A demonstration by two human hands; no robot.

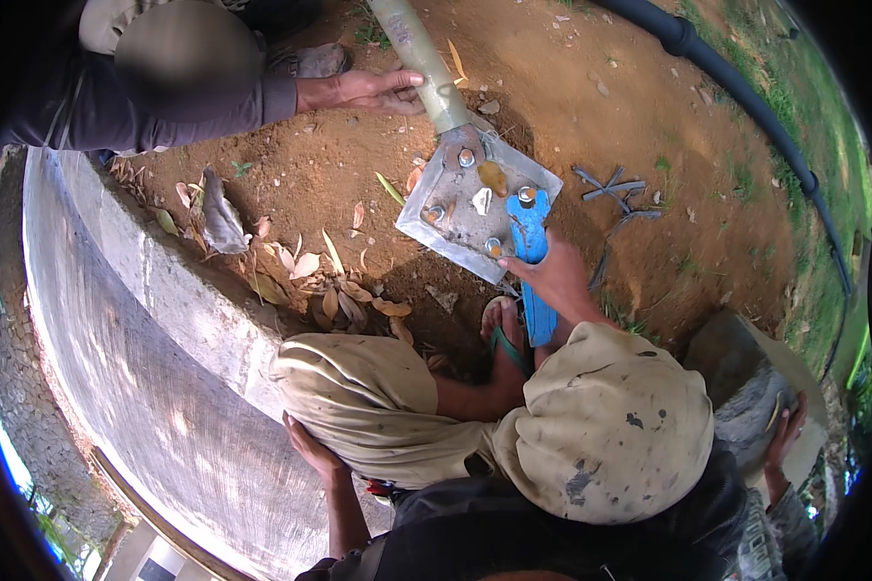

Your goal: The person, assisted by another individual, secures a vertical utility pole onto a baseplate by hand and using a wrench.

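My right hand (pixel 555 276) is closed round the handle of a blue wrench (pixel 535 308). The wrench's head sits at a rusty bolt and nut (pixel 526 197) on a square grey metal plate (pixel 426 226). Several other bolts, a brown leaf (pixel 491 177) and a white chip (pixel 482 200) show on this plate. A pale pipe (pixel 414 44) rises at its far corner, and a co-worker's hand (pixel 383 92) is on that pipe. My left hand (pixel 312 447) lies against my left trouser leg, fingers stretched out. My right knee hides part of my right forearm.
A curved concrete wall (pixel 179 358) runs along the left. Dry leaves (pixel 339 295) litter the reddish soil. Right of the plate lie grey strips (pixel 615 189). A black hose (pixel 746 92) crosses the far right. Another person's hand (pixel 785 431) rests on a large greyish lump (pixel 746 387).
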